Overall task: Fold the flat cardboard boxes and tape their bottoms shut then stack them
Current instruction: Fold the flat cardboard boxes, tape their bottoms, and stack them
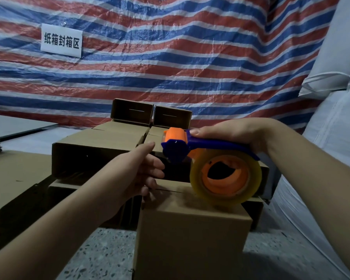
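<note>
A folded cardboard box (190, 235) stands in front of me on the floor, its closed flaps facing up. My right hand (232, 136) grips the blue handle of an orange and blue tape dispenser (182, 146). Its clear tape roll (225, 177) rests on the box's top near the far right edge. My left hand (143, 170) reaches over the box's far left corner, fingers extended toward the dispenser's front end. Behind stand more folded boxes (101, 144), with two smaller ones (150, 115) on top at the back.
Flat cardboard sheets (14, 176) lie at the left. A red, white and blue striped tarp (170, 57) with a white paper sign (61, 40) hangs behind. Large white sacks (335, 118) fill the right side. The speckled floor (101, 255) shows at the bottom.
</note>
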`<state>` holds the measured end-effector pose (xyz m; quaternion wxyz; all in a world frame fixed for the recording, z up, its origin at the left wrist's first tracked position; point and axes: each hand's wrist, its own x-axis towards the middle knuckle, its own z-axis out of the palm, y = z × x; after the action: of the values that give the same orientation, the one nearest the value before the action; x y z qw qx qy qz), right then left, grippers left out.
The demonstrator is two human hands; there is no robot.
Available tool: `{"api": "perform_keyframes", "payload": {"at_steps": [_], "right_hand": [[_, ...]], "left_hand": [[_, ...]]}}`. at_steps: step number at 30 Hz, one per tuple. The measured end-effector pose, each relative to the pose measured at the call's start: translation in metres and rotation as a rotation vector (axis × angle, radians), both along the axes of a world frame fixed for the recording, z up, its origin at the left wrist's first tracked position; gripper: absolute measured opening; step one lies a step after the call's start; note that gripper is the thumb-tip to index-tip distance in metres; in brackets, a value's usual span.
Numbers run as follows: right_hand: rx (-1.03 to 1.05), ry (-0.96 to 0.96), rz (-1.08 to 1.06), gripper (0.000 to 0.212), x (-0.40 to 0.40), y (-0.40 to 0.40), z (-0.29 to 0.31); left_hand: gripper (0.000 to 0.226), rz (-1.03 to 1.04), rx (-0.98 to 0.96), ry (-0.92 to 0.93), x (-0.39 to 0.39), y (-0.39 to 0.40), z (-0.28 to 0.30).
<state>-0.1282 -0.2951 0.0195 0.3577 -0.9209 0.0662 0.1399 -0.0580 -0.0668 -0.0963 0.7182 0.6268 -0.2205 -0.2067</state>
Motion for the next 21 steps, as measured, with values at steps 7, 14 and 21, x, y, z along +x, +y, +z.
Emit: {"api": "perform_keyframes", "payload": {"at_steps": [7,14,21], "right_hand": [[-0.086,-0.041,-0.078,0.09,0.004,0.012,0.002],[-0.06,-0.007,-0.069,0.08,0.006,0.013,0.002],[-0.075,-0.018,-0.09,0.085,0.007,0.011,0.002]], "left_hand": [[0.041,-0.024,-0.014,-0.014,-0.002,-0.002,0.0],[0.04,0.053,-0.222,-0.051,-0.006,-0.003,-0.002],[0.022,0.16,-0.21,-0.135,-0.015,-0.011,-0.011]]}}
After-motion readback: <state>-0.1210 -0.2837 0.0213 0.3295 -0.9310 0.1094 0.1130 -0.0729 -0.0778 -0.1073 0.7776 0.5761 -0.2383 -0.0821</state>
